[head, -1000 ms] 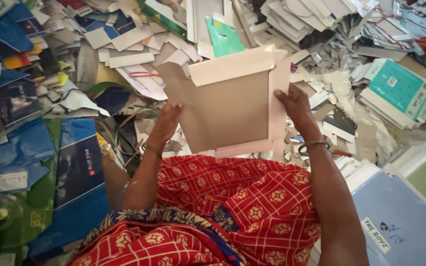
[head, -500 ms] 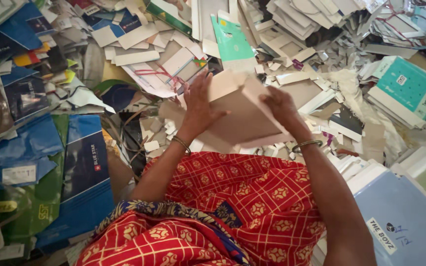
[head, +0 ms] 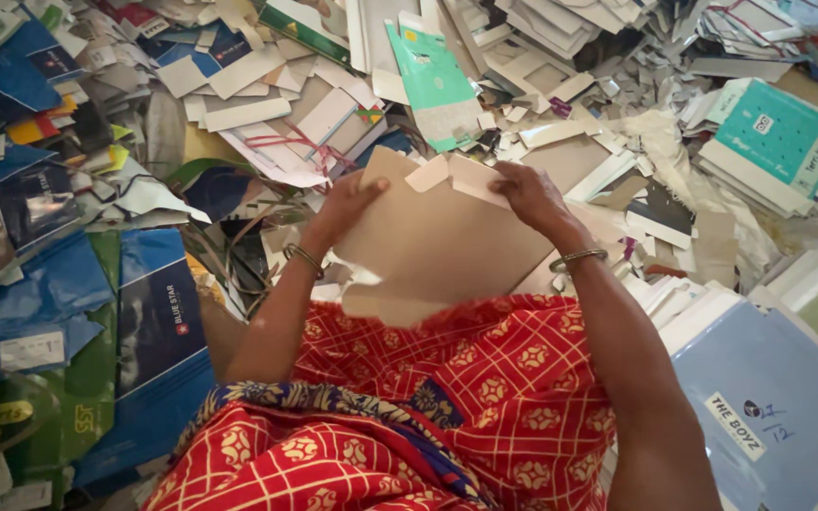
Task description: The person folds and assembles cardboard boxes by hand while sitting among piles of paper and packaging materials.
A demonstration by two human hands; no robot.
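Scrap paper and flattened cartons everywhere on my feed. Left hand (head: 347,203) and right hand (head: 527,194) pinch the brown cardboard sheet's (head: 442,251) top edge, fingers clenched on it, sheet hanging over the red-patterned lap (head: 485,378) (keeps it flat).

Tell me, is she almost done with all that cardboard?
Not nearly. Some flat stacks already look sorted. Right now the left hand and right hand grip one brown cardboard sheet above the lap. A big loose paper heap lies all around, unsorted.
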